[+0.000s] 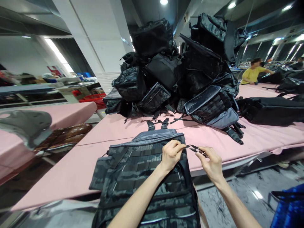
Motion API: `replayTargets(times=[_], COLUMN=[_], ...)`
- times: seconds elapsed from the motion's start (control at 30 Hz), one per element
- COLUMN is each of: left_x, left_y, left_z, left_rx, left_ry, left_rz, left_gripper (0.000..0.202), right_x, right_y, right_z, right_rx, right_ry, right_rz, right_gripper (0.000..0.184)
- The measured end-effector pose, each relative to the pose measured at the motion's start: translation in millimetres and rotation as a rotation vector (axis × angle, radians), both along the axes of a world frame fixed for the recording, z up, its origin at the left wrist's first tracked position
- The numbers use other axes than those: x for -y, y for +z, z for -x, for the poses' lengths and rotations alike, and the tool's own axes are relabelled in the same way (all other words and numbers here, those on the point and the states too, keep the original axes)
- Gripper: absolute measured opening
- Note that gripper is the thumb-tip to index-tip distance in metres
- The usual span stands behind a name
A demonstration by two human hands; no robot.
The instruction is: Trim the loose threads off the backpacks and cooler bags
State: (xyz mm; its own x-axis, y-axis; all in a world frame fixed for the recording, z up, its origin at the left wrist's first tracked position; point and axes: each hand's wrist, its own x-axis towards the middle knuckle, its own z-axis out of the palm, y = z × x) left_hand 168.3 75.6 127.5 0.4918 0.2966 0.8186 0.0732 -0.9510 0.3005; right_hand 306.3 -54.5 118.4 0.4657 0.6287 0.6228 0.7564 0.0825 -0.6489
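A dark camouflage backpack (142, 171) with rows of webbing lies in front of me, its lower part over the near edge of the pink table. My left hand (171, 154) is closed near its upper right corner, pinching a small dark end, perhaps a zipper pull or strap tip. In my right hand (211, 163) is a pair of thread snips (198, 149), its blades parted and pointing left at that small end. Whether the blades touch it I cannot tell.
A tall heap of black and camouflage backpacks (171, 72) fills the back of the pink-covered table (71, 171). A black bag (273, 109) lies at right. Beyond it, a person in a yellow shirt (253, 75) works. A grey chair (28, 126) stands left, blue material (288, 205) lower right.
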Motion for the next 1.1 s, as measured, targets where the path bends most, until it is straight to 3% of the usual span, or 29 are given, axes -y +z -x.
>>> replayTargets(times=[0.1, 0.23, 0.37, 0.5, 0.6, 0.7, 0.9, 1.1], left_x=[1, 3, 2, -9, -18, -19, -10, -1], left_y=[2.9, 12.2, 21.9, 26.1, 23.9, 18.4, 9.9, 4.2], left_z=[0, 1, 4, 23, 41, 48, 40, 39], left_rx=[-0.016, -0.053, -0.183, -0.306, -0.47, -0.582, -0.482, -0.353], left_ry=[-0.019, -0.047, -0.038, -0.021, -0.059, -0.147, -0.084, -0.04], left_rz=[0.107, 0.425, 0.577, 0.717, 0.64, 0.563, 0.732, 0.696], left_gripper=[0.017, 0.012, 0.01, 0.015, 0.022, 0.019, 0.012, 0.001], right_x=[-3, -9, -16, -19, -16, -9, -9, -12], right_y=[1.6, 2.3, 4.5, -0.3, -7.9, -9.5, -0.1, -3.4], right_z=[1, 0, 3, -3, -5, 3, 17, 13], right_rx=[-0.074, -0.367, -0.258, -0.393, -0.353, -0.15, 0.242, 0.069], right_ry=[0.022, 0.06, 0.078, 0.056, 0.101, 0.161, 0.146, 0.152], right_rz=[-0.002, -0.045, 0.003, -0.059, 0.033, 0.122, 0.127, 0.144], right_gripper=[0.016, 0.018, 0.018, 0.02, 0.022, 0.021, 0.016, 0.018])
